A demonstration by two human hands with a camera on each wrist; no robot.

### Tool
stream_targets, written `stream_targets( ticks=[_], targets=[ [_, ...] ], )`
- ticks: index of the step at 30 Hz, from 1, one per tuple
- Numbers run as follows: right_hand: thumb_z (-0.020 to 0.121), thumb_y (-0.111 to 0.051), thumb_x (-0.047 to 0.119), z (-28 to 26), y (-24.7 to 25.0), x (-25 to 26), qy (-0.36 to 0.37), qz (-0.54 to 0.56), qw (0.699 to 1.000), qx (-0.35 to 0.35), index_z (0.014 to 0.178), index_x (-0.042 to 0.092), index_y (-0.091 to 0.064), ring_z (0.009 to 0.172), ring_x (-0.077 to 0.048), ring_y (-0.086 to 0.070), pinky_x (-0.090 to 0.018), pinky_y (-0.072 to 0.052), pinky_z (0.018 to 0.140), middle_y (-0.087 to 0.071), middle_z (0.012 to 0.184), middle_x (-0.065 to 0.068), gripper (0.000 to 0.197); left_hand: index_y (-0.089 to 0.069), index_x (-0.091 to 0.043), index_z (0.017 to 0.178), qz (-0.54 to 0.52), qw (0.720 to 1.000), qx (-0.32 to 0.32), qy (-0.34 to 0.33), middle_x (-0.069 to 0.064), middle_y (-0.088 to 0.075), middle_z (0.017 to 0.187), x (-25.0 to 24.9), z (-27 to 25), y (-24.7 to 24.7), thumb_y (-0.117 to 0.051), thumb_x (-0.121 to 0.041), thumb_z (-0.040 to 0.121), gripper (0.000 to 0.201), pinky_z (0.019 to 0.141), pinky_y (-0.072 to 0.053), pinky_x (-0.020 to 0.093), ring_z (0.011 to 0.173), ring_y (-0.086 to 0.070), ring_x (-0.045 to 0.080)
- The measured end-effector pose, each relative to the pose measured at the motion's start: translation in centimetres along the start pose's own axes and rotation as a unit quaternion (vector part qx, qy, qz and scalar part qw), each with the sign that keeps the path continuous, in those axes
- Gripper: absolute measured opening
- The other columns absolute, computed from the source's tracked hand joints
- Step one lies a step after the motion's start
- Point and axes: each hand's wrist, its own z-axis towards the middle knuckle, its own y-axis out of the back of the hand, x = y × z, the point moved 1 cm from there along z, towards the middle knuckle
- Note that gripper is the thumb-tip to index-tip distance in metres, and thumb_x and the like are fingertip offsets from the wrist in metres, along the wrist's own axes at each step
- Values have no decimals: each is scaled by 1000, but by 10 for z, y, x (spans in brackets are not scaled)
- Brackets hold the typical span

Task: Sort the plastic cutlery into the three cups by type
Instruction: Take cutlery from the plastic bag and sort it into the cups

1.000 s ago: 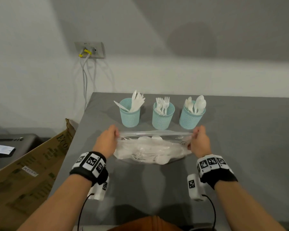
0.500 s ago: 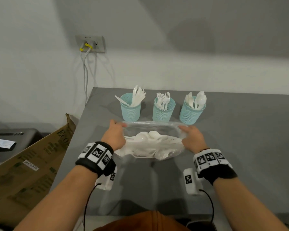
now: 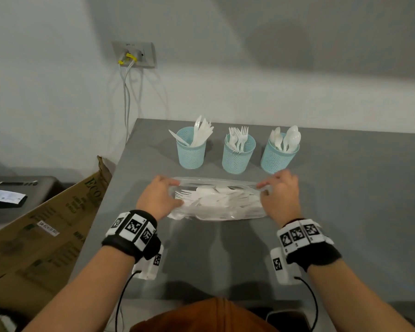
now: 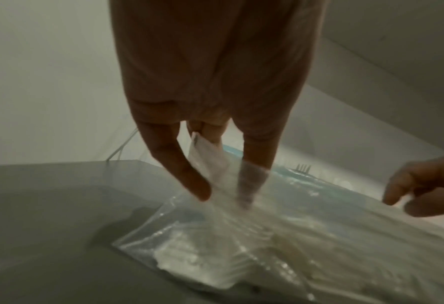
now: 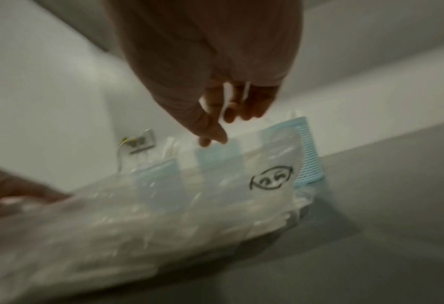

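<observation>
Three blue mesh cups stand in a row at the back of the grey table [image 3: 350,212]: the left cup [image 3: 191,152] holds knives, the middle cup [image 3: 237,155] forks, the right cup [image 3: 279,155] spoons. In front of them lies a clear plastic bag [image 3: 218,202] full of white forks and spoons. My left hand [image 3: 174,189] pinches the bag's left end at its top edge, seen close up in the left wrist view, where the film [image 4: 210,160] runs between finger and thumb. My right hand [image 3: 265,190] pinches the bag's right end; the right wrist view is blurred.
A brown cardboard box [image 3: 46,226] leans against the table's left side. A wall socket [image 3: 134,55] with cables hanging down sits above the table's back left corner. A dark device [image 3: 15,192] lies at far left. Bare table stretches to the right of the cups.
The bag, stretched in the air between both hands a second ago, now rests on the table with its top edge pulled apart. Both hands stay at its ends.
</observation>
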Motion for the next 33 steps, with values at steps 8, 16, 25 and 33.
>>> stream_targets(
  ticks=[8,16,25,33],
  targets=[
    [77,-68,12,-9,-23,-13,47,-45,964,257,132,25,-46,129,-20,-43,-36,-37,108,-49,137,1,60,-22,-28,147,38,996,81,-23,-3,-23,145,4,-12,-11,-70,3,63,102,99,-41,35,125,-34,29],
    [78,-68,13,-1,-29,-3,132,-110,950,260,140,34,-36,126,-20,-48,-35,-37,107,-47,138,4,72,-8,-28,151,11,989,120,-86,-6,-13,149,7,-21,-13,-70,3,65,111,93,-51,37,122,-47,25],
    [75,-67,27,-4,-41,35,284,-136,919,238,124,24,-50,116,-21,-41,-36,-37,100,-45,122,1,52,-6,-26,151,-32,989,120,-79,-3,-12,150,-1,-18,-16,-63,9,67,108,96,-49,35,126,-43,23],
    [77,-64,43,1,-47,33,238,-180,911,286,122,16,-48,120,-23,-43,-35,-39,100,-47,125,-2,54,-8,-26,151,-55,989,120,-65,-3,-13,150,-2,-15,-12,-64,10,69,106,92,-49,28,120,-42,15]
  ],
)
